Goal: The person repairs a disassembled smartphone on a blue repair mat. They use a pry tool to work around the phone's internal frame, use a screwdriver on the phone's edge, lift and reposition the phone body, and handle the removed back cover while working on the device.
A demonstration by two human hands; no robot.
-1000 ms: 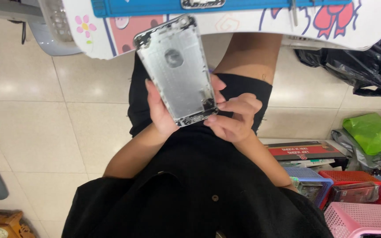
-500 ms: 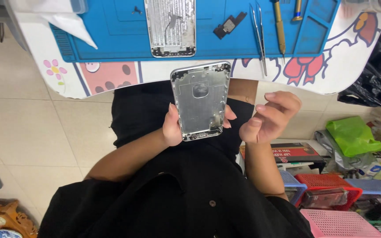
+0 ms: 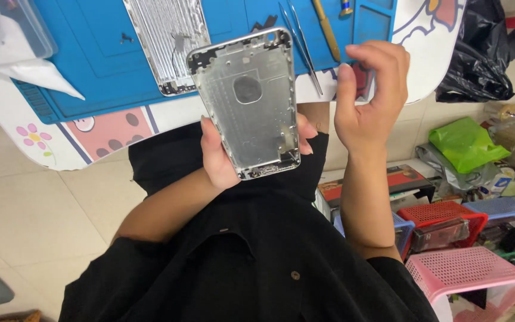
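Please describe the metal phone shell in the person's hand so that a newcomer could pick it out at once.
Start at the blue work mat on the white table. Just in front of its near edge, the left hand holds the phone shell upright over the person's black lap. Unlike the ribbed silver plate lying flat on the mat, it is a smooth, hollow frame with a round dark patch inside.

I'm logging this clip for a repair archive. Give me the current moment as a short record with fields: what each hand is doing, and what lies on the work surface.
left hand: left hand grips a bare silver phone housing, inner side toward the camera
right hand: right hand raised beside the housing, fingers curled, holding nothing visible
work surface: blue repair mat on a white patterned table
on mat: second metal phone panel, tweezers, yellow-handled tool
floor at right: pink basket, red basket, green bag
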